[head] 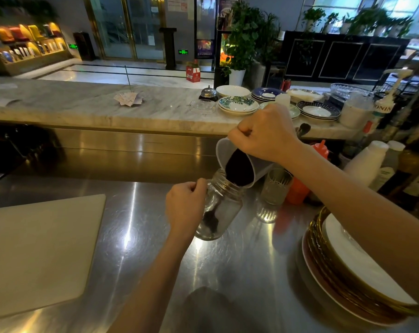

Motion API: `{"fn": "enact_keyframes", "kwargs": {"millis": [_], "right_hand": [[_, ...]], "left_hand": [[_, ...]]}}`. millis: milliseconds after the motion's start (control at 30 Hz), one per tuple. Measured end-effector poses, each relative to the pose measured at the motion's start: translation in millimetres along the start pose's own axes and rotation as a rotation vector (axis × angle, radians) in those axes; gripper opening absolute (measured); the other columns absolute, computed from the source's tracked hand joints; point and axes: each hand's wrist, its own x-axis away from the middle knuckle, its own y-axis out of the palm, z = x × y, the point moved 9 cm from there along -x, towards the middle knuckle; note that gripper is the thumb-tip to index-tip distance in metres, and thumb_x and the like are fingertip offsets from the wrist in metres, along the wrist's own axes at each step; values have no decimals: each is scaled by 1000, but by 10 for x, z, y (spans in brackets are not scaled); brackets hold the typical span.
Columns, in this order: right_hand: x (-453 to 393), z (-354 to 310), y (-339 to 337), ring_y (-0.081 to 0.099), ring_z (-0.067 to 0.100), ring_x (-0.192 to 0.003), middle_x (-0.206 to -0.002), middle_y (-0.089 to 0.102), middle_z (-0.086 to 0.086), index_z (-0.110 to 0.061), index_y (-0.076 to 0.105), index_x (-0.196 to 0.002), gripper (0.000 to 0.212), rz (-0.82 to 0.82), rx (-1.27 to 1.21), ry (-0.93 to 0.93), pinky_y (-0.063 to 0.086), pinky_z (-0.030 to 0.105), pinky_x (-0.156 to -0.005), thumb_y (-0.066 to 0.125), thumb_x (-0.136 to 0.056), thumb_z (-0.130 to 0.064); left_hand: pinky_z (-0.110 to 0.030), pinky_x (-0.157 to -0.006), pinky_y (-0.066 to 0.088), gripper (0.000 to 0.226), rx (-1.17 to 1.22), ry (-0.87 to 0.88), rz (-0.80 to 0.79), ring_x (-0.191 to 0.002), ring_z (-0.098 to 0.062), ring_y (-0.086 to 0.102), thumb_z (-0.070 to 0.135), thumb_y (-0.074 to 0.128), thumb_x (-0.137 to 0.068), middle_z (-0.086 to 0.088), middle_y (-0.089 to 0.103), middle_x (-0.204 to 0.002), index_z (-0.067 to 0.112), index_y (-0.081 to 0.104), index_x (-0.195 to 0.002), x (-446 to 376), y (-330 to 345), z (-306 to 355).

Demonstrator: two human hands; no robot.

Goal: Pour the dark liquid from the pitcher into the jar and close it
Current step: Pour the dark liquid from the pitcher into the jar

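A clear glass jar [224, 207] with a threaded neck stands tilted on the steel counter [239, 260], no lid on it. My left hand [185, 207] grips its left side. My right hand [266, 133] holds the handle of a grey pitcher [221, 152], tipped steeply with its spout over the jar's mouth. Dark liquid [239, 168] fills the pitcher's lower lip and runs down inside the jar, pooling dark near the bottom. No jar lid is in view.
A ribbed drinking glass [273, 188] and an orange squeeze bottle [297, 191] stand just right of the jar. Stacked plates [343, 272] sit at the right front, a pale cutting board [35, 248] at the left. Bottles line the right edge; dishes crowd the marble ledge [83, 104] behind.
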Motion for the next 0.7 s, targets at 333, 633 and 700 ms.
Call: {"fn": "enact_keyframes", "kwargs": {"millis": [333, 633, 700], "right_hand": [[10, 23, 23, 22, 13, -32, -30, 28, -6, -13, 51, -33, 45, -17, 13, 1, 22, 17, -43, 41, -75, -27], [3, -15, 5, 21, 12, -32, -31, 26, -6, -14, 49, -33, 45, 8, -2, -35, 16, 13, -46, 42, -75, -26], [0, -28, 8, 20, 12, -32, -31, 25, -7, -15, 48, -32, 45, 6, 4, -46, 16, 13, -46, 42, -75, -26]], "left_hand": [[-28, -48, 20, 45, 44, -14, -2, -42, -12, 21, 17, 51, -82, -1, 26, -42, 14, 34, -41, 12, 27, -25], [-25, -45, 18, 51, 55, -38, 12, -35, -10, 18, 17, 52, -81, 8, 20, -33, 19, 28, -36, 0, 22, -30], [-26, -46, 18, 52, 55, -36, 18, -37, -9, 17, 17, 52, -81, 8, 20, -34, 19, 27, -36, -2, 16, -25]]}}
